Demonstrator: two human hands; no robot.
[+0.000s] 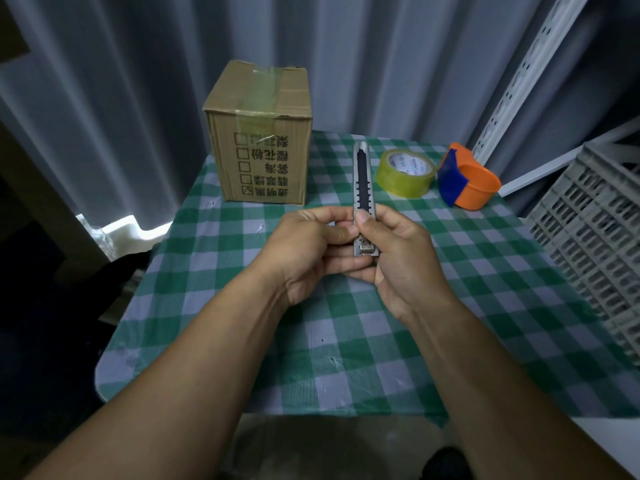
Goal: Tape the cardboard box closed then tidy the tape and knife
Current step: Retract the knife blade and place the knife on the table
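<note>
Both hands grip the knife [363,188]: left hand [308,244] pinching its side, right hand [398,251] wrapped round the near end; a thumb slip could expose the blade

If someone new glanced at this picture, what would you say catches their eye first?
First, the utility knife held upright by both the left hand and right hand at the centre, over the green checked tablecloth. Behind, to the left, stands the cardboard box, taped across its top. To the right lie a yellowish tape roll and an orange-and-blue dispenser.
</note>
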